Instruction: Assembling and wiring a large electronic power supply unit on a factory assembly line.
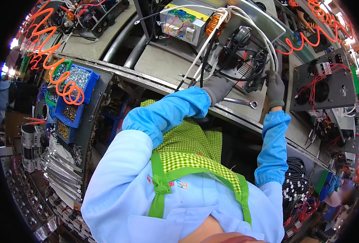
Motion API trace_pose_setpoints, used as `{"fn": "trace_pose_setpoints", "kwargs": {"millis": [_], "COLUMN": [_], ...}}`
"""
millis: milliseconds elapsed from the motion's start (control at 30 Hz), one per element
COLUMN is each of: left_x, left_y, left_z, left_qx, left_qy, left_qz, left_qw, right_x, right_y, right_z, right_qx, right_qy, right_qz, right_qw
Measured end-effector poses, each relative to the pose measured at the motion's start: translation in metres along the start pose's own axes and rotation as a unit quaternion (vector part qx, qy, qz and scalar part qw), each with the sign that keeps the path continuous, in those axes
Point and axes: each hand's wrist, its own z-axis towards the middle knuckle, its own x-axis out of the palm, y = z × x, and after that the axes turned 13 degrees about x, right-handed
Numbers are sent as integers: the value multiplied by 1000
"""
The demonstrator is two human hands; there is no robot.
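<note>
Both my hands wear grey gloves and work at an open electrical unit on the bench. My right hand (275,86) is closed around the lower part of the thick white cables (271,50), which arch over the unit. My left hand (217,90) is curled at the unit's near edge, among black cables (206,65); what its fingers hold is hidden. Beside that hand lies a steel wrench (242,102), its ring end pointing right. Within the unit are a copper-wound coil (216,24), a metal box with a green circuit board (181,18) and a finned metal block (245,69).
Blue bins (83,81) of small metal hardware stand at the left. Coiled orange air hoses (46,44) hang at the left and upper right. A dark panel with red wires (323,81) stands at the right, with bundled black cables (297,176) below it. A person works at far right.
</note>
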Motion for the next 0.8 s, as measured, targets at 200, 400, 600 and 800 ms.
{"fn": "trace_pose_setpoints", "kwargs": {"millis": [200,400,600,800], "left_x": [-23,-94,25,-2], "left_y": [-8,-58,-67,-56], "left_z": [-58,-126,14,43], "left_qx": [26,247,202,70], "left_qy": [-213,-374,-263,-219], "left_qz": [-82,-338,-641,-605], "left_qw": [973,827,692,762], "right_x": [14,15,18,12], "right_y": [-1,-2,4,-4], "right_z": [8,19,25,25], "right_qx": [-124,-170,-189,-191], "right_qy": [-102,-77,-58,-63], "right_qz": [-139,-250,-294,-300], "right_qw": [977,950,935,932]}}
